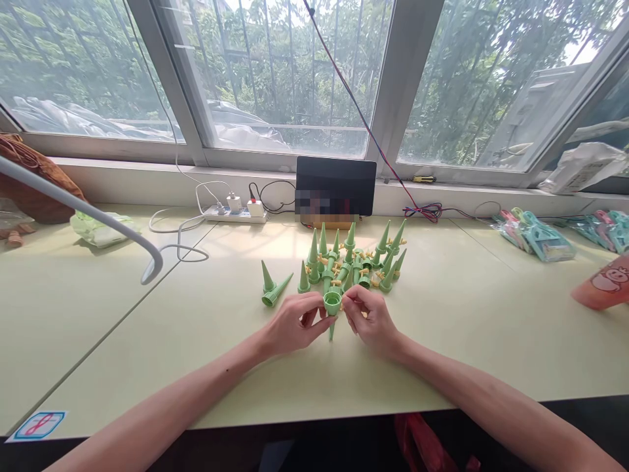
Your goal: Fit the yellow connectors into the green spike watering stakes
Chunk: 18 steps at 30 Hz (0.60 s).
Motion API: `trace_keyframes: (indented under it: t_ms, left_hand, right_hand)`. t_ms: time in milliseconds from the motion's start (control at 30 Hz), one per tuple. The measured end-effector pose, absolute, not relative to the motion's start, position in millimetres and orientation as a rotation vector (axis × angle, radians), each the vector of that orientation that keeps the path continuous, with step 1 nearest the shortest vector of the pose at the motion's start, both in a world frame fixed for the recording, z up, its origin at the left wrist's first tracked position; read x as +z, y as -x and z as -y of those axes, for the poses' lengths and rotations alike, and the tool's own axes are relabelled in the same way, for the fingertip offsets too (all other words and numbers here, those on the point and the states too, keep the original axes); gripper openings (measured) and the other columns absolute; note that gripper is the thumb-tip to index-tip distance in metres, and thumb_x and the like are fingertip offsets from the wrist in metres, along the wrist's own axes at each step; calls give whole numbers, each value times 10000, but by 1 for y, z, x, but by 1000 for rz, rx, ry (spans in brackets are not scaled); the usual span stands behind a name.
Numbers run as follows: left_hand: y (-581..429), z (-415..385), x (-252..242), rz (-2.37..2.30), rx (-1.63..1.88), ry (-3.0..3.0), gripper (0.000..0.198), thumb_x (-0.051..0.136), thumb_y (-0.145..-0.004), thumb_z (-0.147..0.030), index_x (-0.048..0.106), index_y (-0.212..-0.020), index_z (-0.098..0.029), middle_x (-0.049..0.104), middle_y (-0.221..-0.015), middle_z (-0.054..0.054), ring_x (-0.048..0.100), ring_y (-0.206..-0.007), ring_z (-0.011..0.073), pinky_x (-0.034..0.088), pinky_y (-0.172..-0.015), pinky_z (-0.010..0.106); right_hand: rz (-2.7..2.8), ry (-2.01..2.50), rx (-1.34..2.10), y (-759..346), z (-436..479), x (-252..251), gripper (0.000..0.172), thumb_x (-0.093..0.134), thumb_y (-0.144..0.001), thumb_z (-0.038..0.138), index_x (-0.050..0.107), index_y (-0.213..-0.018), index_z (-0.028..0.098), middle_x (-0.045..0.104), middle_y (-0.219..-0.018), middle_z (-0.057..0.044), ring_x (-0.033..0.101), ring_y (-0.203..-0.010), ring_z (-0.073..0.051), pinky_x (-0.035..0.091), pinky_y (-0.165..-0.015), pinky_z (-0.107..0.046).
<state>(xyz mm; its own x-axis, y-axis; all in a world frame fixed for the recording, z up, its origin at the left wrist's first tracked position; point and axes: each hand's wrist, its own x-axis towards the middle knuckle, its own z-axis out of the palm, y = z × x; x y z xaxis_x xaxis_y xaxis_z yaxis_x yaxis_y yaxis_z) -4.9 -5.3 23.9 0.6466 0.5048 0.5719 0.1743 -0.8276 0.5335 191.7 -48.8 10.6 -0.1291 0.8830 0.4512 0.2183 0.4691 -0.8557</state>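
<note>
I am pinching a green cone [333,307] between both hands low over the table [466,341], with its open cup facing me and its tip pointing at the near edge. My left hand [293,322] is clamping the cup's left side and my right hand [372,319] is clamping its right rim. The pile of cones [354,261] is crowding in just beyond my fingertips. Two loose cones [270,289] are lying near my left hand. Bare tabletop is lying open on both sides, with the lamp arm [83,213] well apart.
</note>
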Motion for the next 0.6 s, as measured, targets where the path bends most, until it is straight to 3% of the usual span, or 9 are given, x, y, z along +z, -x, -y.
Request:
trace_keyframes:
  t_ms: [600]
  left_hand:
    - [5, 7, 26, -466, 1062, -2532, 59, 596, -902, -161, 651, -885, -147, 537, -659, -29, 413, -472, 51, 373, -462, 177]
  right_hand:
    - [1643, 974, 813, -192, 52, 13, 321, 480, -1002, 440, 510, -794, 198, 445, -519, 53, 412, -422, -94, 339, -416, -224]
